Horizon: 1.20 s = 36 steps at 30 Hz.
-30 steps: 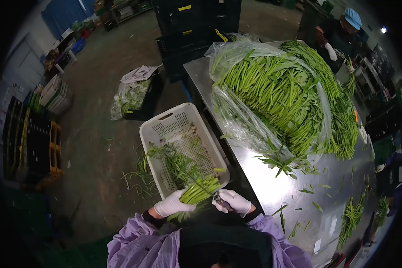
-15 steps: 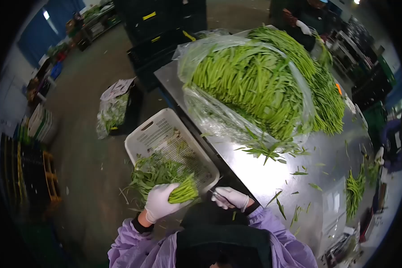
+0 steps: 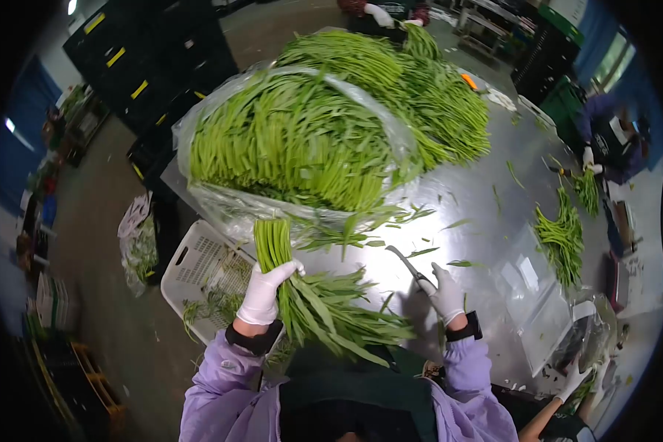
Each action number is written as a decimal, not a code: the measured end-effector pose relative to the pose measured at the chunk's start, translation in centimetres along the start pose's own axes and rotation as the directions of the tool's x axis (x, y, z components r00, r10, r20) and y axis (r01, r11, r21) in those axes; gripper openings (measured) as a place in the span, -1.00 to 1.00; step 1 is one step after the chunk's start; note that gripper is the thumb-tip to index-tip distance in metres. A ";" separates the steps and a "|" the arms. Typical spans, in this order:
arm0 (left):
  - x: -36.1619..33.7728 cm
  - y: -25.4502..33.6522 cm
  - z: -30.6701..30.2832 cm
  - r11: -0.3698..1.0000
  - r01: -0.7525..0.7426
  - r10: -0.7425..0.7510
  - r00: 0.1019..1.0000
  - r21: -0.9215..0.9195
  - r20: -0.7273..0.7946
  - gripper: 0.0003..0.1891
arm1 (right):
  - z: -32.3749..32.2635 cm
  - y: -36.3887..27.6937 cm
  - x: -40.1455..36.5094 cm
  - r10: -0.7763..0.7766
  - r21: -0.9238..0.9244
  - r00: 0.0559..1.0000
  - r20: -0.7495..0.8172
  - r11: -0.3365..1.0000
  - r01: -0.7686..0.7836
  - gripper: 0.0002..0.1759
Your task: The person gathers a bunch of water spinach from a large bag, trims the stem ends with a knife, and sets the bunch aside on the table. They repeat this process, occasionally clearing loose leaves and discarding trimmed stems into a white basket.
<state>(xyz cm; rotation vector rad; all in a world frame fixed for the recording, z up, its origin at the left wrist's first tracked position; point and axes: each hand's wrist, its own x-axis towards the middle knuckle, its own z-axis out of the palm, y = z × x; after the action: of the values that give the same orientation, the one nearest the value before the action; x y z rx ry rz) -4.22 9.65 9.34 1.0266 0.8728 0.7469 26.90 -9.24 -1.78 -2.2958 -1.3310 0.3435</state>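
Observation:
My gloved left hand (image 3: pixel 261 296) is wrapped round a bunch of water spinach (image 3: pixel 324 303), cut stems pointing up and long leaves fanning right over the table edge. In my gloved right hand (image 3: pixel 446 295) is a knife (image 3: pixel 404 261) with a slim curved blade, pointing up and left, apart from the bunch. Beyond both hands, a big heap of water spinach (image 3: pixel 287 140) lies in an open clear plastic bag (image 3: pixel 232 210) on the steel table (image 3: pixel 486 214). Loose leaves (image 3: pixel 422 252) are scattered near the knife.
A white perforated crate (image 3: pixel 175 276) with trimmings stands left of the table, below its top. A smaller bunch (image 3: pixel 560 236) lies at the right. Co-workers' gloved hands (image 3: pixel 379 15) show at the back, the right (image 3: pixel 589 160) and lower right (image 3: pixel 576 379). Dark crates (image 3: pixel 151 59) are stacked behind.
My view has turned right. My left hand has moved from over the crate to the table edge, and its bunch now shows stems up. The knife hand has moved out over the table.

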 end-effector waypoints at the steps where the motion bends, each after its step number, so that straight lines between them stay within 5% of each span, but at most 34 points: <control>1: 0.8 -0.5 1.8 0.998 0.021 -0.023 0.999 -0.058 -0.032 -0.88 | -1.3 -1.4 -0.6 0.086 0.366 0.994 0.064 0.925 -0.104 -0.31; 2: 1.3 -0.9 3.6 0.992 0.042 -0.050 0.997 -0.117 -0.066 -0.86 | -3.6 -3.9 -0.9 0.044 0.517 0.990 0.135 0.849 -0.108 -0.22; 3: 1.8 -1.2 5.3 0.985 0.076 -0.090 0.992 -0.154 -0.085 -0.85 | -4.5 -5.2 -2.1 -0.013 0.758 0.960 0.278 0.617 -0.211 -0.09; 4: 2.3 -1.7 6.6 0.986 0.082 -0.093 0.993 -0.144 -0.073 -0.85 | -5.6 -6.6 -2.6 -0.200 0.784 0.919 0.340 0.600 -0.160 0.07; 5: 2.9 -2.3 7.8 0.978 0.090 -0.103 0.993 -0.190 -0.059 -0.85 | -5.7 -7.9 -2.5 -0.382 0.739 0.905 0.189 0.663 0.125 0.27; 6: 3.3 -2.5 9.0 0.966 0.099 -0.113 0.992 -0.238 -0.048 -0.85 | -5.5 -8.5 -2.3 -0.416 0.467 0.882 0.222 0.839 0.279 0.42; 8: 3.2 -2.4 11.1 0.939 0.151 -0.176 0.983 -0.308 -0.054 -0.84 | -3.4 -7.4 -1.3 -0.379 0.180 0.908 0.177 0.920 0.349 0.50; 10: 3.2 -2.3 12.6 0.885 0.242 -0.268 0.963 -0.398 -0.011 -0.84 | -0.3 -4.8 -0.5 -0.308 0.656 0.907 0.287 0.753 0.048 0.49; 11: 3.4 -2.2 13.1 0.881 0.241 -0.255 0.967 -0.407 0.020 -0.84 | 1.5 -4.5 -1.4 -0.316 0.833 0.914 0.254 0.552 -0.041 0.41; 12: 3.7 -2.1 13.6 0.884 0.238 -0.254 0.967 -0.402 0.014 -0.84 | 2.3 -4.6 -1.8 -0.399 0.882 0.795 0.457 0.322 -0.345 0.29; 14: 4.2 -2.3 14.5 0.899 0.253 -0.262 0.965 -0.358 0.022 -0.84 | 1.3 -4.5 -2.9 -0.528 0.781 0.590 0.611 0.282 -0.557 0.16; 15: 4.4 -2.5 15.1 0.889 0.264 -0.292 0.956 -0.374 -0.017 -0.82 | 1.7 -4.3 -3.3 -0.534 0.782 0.586 0.609 0.281 -0.556 0.16; 17: 4.9 -3.3 16.1 0.903 0.258 -0.284 0.959 -0.344 -0.026 -0.82 | 2.8 -4.2 -4.5 -0.591 0.709 0.543 0.597 0.071 -0.702 -0.02; 20: 5.5 -4.5 15.9 0.934 0.265 -0.269 0.963 -0.239 0.014 -0.75 | 3.5 -5.5 -4.8 -0.469 0.734 0.620 0.629 0.096 -0.672 -0.23; 21: 5.3 -4.1 16.2 0.963 0.193 -0.183 0.981 -0.189 0.069 -0.69 | 2.5 -6.0 -4.8 -0.441 0.705 0.647 0.622 -0.044 -0.708 -0.38; 24: 5.6 -6.2 13.8 0.993 0.067 -0.046 0.975 -0.093 0.216 -0.49 | 1.6 -5.4 -4.9 -0.426 0.658 0.665 0.614 -0.189 -0.729 -0.43; 25: 5.6 -8.7 11.6 0.989 0.150 -0.148 0.973 0.000 0.180 -0.56 | 2.8 -4.6 -5.2 -0.510 0.451 0.532 0.676 -0.285 -0.846 -0.49; 26: 5.7 -11.2 9.4 0.969 0.228 -0.239 0.961 0.091 0.138 -0.61 | 4.4 -3.8 -5.4 -0.500 0.459 0.543 0.675 -0.291 -0.839 -0.49; 28: 4.9 -16.9 4.9 0.654 0.448 -0.605 0.794 0.610 0.065 -0.56 | 7.3 -2.8 -5.8 -0.553 0.091 0.440 0.708 -0.546 -0.833 -0.52; 29: 4.4 -18.6 4.0 0.645 0.451 -0.617 0.784 0.617 0.071 -0.56 | 6.7 -2.6 -6.0 -0.538 0.066 0.417 0.732 -0.553 -0.830 -0.51; 31: 3.7 -20.8 2.8 0.431 0.763 -0.855 0.516 0.482 -0.052 -0.37 | 7.7 -2.2 -6.8 -0.515 0.088 0.425 0.744 -0.556 -0.826 -0.52; 32: 3.5 -21.2 3.0 0.426 0.767 -0.861 0.507 0.479 -0.047 -0.37 | 8.1 -2.1 -7.1 -0.500 0.112 0.427 0.753 -0.542 -0.833 -0.52; 33: 3.2 -21.5 3.9 0.728 0.502 -0.633 0.753 0.467 0.178 -0.37 | 7.9 -2.3 -7.3 -0.494 0.109 0.422 0.760 -0.544 -0.832 -0.52; 34: 3.0 -21.6 4.9 0.917 0.158 -0.301 0.876 0.366 0.377 -0.36 | 7.6 -2.6 -7.5 -0.402 0.180 0.397 0.825 -0.479 -0.859 -0.53; 36: 2.6 -18.0 8.2 0.890 0.196 -0.355 0.864 0.411 0.356 -0.39 | 7.9 -2.8 -7.9 -0.299 0.244 0.379 0.876 -0.403 -0.882 -0.53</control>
<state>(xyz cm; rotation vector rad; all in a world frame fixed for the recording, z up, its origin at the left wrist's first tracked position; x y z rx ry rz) 6.29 2.50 -5.96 1.2935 0.7671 0.0945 17.47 -12.78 -7.27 -0.6874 0.3565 2.0344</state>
